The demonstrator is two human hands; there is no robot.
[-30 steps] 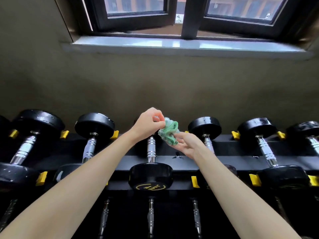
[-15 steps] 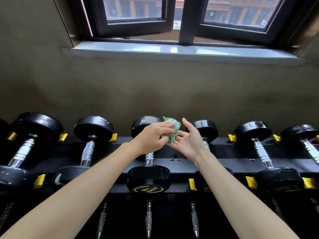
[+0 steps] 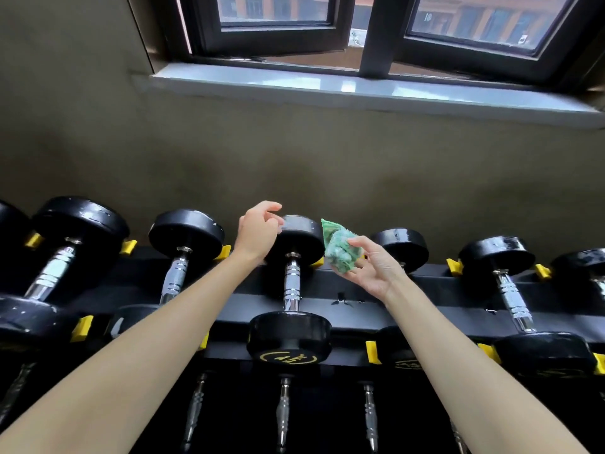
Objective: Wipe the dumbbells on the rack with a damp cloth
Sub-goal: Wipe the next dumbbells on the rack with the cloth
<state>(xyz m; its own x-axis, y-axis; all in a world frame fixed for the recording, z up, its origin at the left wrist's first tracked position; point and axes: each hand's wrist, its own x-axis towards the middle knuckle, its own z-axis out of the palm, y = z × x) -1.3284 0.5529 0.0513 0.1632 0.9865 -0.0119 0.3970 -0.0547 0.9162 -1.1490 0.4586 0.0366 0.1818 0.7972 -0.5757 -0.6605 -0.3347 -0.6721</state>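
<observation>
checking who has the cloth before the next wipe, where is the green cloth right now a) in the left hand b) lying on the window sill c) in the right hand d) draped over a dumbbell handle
c: the green cloth is bunched in the fingers of the right hand, beside the far head of the middle dumbbell, while the left hand is empty near that head.

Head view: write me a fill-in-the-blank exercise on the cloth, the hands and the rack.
1. The green cloth is held in the ____ hand.
2. The left hand holds ____.
3. The clips between the dumbbells on the rack are ____ in colour.
4. Above the wall sits a ____ with a dark frame.

Missing words: right; nothing; yellow; window
</observation>
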